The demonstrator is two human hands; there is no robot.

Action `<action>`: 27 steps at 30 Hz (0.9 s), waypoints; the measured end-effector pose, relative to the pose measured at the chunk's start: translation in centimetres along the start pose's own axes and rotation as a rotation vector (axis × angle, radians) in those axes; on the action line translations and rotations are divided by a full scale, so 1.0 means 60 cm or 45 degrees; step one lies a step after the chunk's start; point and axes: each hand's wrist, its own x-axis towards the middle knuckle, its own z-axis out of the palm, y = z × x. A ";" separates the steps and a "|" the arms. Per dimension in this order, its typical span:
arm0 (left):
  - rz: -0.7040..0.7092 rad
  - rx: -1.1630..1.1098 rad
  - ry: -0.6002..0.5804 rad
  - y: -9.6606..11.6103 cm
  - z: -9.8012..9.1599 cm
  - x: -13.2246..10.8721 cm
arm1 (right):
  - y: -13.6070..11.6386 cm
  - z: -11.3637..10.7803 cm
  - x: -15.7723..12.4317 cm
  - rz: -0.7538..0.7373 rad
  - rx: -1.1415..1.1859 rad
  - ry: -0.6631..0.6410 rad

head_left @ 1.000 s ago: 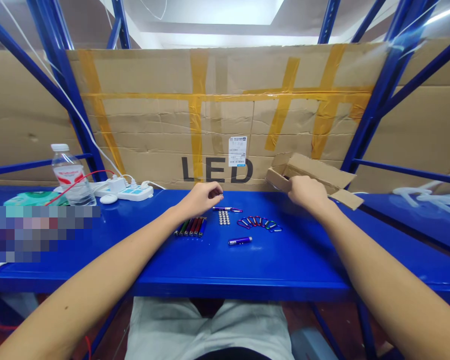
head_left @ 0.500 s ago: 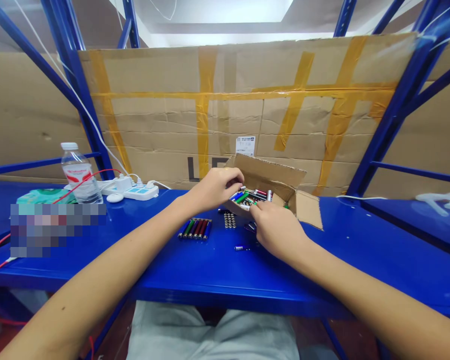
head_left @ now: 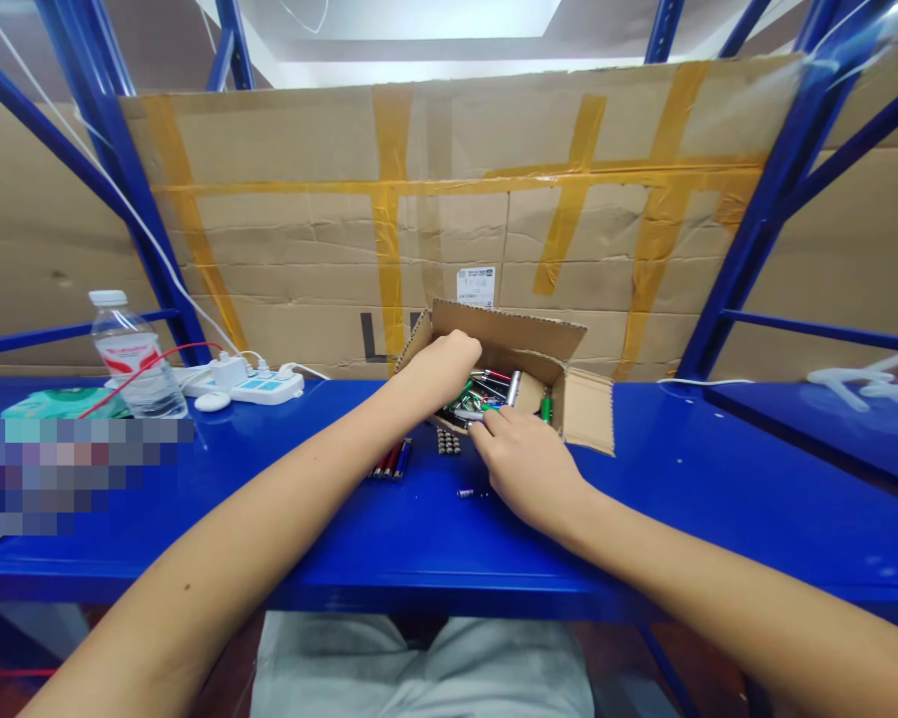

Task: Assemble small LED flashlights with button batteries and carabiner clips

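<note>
A small open cardboard box (head_left: 588, 409) stands tilted toward me at the middle of the blue shelf (head_left: 688, 499). It holds several small coloured pen-like torches (head_left: 494, 387). My left hand (head_left: 441, 367) reaches down into the box with its fingers curled; what they hold is hidden. My right hand (head_left: 522, 467) grips the box's near edge, fingertips at the rim. In front of the box lie a row of coloured tubes (head_left: 390, 461), a cluster of button cells (head_left: 449, 442) and one small purple torch (head_left: 467, 493), partly hidden by my arms.
A water bottle (head_left: 130, 355), a white power strip (head_left: 260, 385) with cables, a white oval object (head_left: 214, 401) and a green packet (head_left: 64, 404) sit at the left. A taped cardboard wall (head_left: 449, 199) closes the back. Blue rack posts (head_left: 748, 229) stand either side.
My right hand has drawn the box from the right to the middle and tipped it toward me. My left hand has moved from the shelf into the box. The carabiner row is now hidden.
</note>
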 end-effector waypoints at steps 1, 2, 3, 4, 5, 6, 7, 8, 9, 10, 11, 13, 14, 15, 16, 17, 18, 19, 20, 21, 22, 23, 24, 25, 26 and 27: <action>-0.031 0.011 0.004 0.001 -0.003 -0.004 | -0.001 0.000 -0.001 -0.005 0.002 0.006; -0.059 0.018 0.002 0.002 -0.005 -0.009 | -0.003 0.001 -0.001 -0.012 0.005 0.008; -0.080 0.023 -0.004 0.003 -0.006 -0.014 | -0.004 0.002 -0.002 -0.020 0.007 0.007; -0.097 0.031 -0.015 0.003 -0.007 -0.018 | -0.006 0.003 -0.002 -0.026 0.008 0.005; -0.100 0.042 -0.021 0.003 -0.008 -0.020 | -0.007 0.004 -0.002 -0.031 0.008 0.002; -0.084 0.047 -0.019 0.003 -0.007 -0.022 | -0.008 0.005 -0.002 -0.032 0.006 0.002; -0.042 0.038 -0.011 0.003 -0.006 -0.022 | -0.009 0.005 -0.002 -0.030 0.002 0.006; 0.028 0.005 0.003 0.003 -0.005 -0.022 | -0.009 0.006 -0.002 -0.026 -0.004 0.013; 0.119 -0.053 0.017 0.003 -0.003 -0.021 | -0.009 0.007 -0.002 -0.019 -0.010 0.022; 0.215 -0.128 0.026 0.004 -0.001 -0.020 | -0.009 0.008 -0.002 -0.012 -0.016 0.037; 0.300 -0.206 0.027 0.004 0.000 -0.019 | -0.009 0.009 -0.002 -0.005 -0.023 0.058; 0.388 -0.318 0.009 0.004 0.004 -0.018 | -0.007 0.011 -0.002 -0.001 -0.034 0.106; 0.391 -0.339 -0.002 0.003 0.006 -0.018 | -0.006 0.013 -0.002 -0.003 -0.037 0.130; 0.381 -0.343 -0.010 0.001 0.008 -0.019 | -0.004 0.014 -0.002 -0.008 -0.039 0.152; 0.369 -0.337 -0.017 -0.001 0.009 -0.020 | -0.003 0.016 -0.002 -0.016 -0.040 0.170; 0.362 -0.328 -0.023 -0.003 0.010 -0.022 | -0.003 0.018 -0.002 -0.025 -0.041 0.185; 0.362 -0.321 -0.031 -0.006 0.011 -0.024 | -0.002 0.020 -0.002 -0.038 -0.044 0.200; 0.367 -0.315 -0.039 -0.007 0.011 -0.026 | -0.001 0.023 -0.002 -0.053 -0.049 0.217; 0.374 -0.308 -0.047 -0.008 0.011 -0.028 | -0.001 0.025 -0.003 -0.070 -0.055 0.236; 0.379 -0.299 -0.055 -0.009 0.011 -0.030 | -0.001 0.028 -0.003 -0.088 -0.061 0.258; 0.381 -0.288 -0.059 -0.008 0.011 -0.031 | -0.001 0.030 -0.004 -0.106 -0.066 0.283; 0.379 -0.273 -0.059 -0.007 0.011 -0.033 | -0.001 0.032 -0.004 -0.121 -0.071 0.307; 0.376 -0.257 -0.059 -0.005 0.011 -0.034 | -0.001 0.034 -0.005 -0.134 -0.075 0.328; 0.373 -0.242 -0.060 -0.004 0.011 -0.035 | -0.001 0.035 -0.005 -0.144 -0.077 0.345; 0.371 -0.229 -0.063 -0.002 0.012 -0.035 | -0.001 0.036 -0.006 -0.149 -0.079 0.357; 0.371 -0.217 -0.067 -0.002 0.013 -0.035 | -0.001 0.036 -0.006 -0.152 -0.080 0.364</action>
